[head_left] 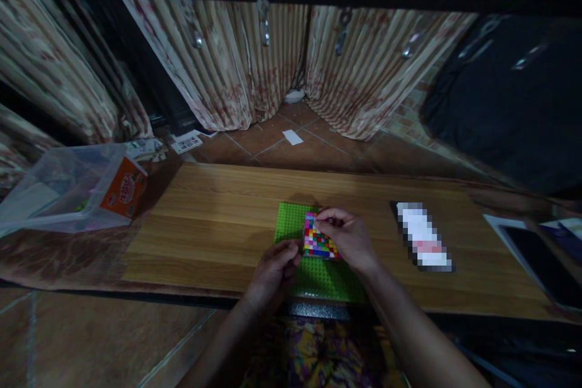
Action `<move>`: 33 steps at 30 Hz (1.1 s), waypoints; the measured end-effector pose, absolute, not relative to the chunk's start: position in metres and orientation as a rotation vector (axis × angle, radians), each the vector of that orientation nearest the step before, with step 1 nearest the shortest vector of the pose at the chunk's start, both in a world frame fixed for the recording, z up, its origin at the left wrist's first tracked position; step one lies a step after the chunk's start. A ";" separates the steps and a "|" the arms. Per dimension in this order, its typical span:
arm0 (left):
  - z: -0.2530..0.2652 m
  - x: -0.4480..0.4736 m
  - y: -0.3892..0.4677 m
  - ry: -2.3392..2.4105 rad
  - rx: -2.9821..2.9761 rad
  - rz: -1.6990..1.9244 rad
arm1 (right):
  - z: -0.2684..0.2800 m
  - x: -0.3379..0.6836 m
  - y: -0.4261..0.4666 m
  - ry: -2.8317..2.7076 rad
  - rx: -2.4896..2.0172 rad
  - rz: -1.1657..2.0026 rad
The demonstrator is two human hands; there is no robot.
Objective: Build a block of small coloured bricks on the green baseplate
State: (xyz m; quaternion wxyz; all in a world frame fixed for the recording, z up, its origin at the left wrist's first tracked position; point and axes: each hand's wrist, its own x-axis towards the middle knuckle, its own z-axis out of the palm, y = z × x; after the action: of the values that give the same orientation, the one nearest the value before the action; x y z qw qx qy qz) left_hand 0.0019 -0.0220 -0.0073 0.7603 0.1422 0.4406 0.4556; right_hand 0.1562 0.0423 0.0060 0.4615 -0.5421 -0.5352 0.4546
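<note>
A green studded baseplate (291, 216) lies on the wooden table in front of me. On its middle sits a block of small multicoloured building bricks (313, 241), packed close together in pink, red, yellow, white, blue and green. My right hand (348, 237) reaches over the block's right side, thumb and fingertips pinched together at its upper edge. Whatever is between those fingertips is too small to tell. At the block's lower left corner is my left hand (278, 267), fingers curled and thumb pressed on the index finger. Its grip is hidden.
A phone (422, 236) with a blurred screen lies right of the baseplate on the wooden table (204, 224). Farther right is a dark tablet-like slab (543, 257). A clear plastic bin (68, 194) with an orange label stands at the left. Striped curtains (227, 66) hang behind.
</note>
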 end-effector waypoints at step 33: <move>-0.006 -0.003 -0.027 0.910 0.113 1.025 | 0.012 0.111 -0.052 -2.150 -1.423 0.407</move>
State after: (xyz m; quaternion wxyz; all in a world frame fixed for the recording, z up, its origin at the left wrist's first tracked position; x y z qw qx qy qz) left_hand -0.0034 -0.0270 -0.0058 0.7728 0.0523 0.4200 0.4729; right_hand 0.1111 -0.0517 0.0115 0.2626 -0.5259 -0.7949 0.1506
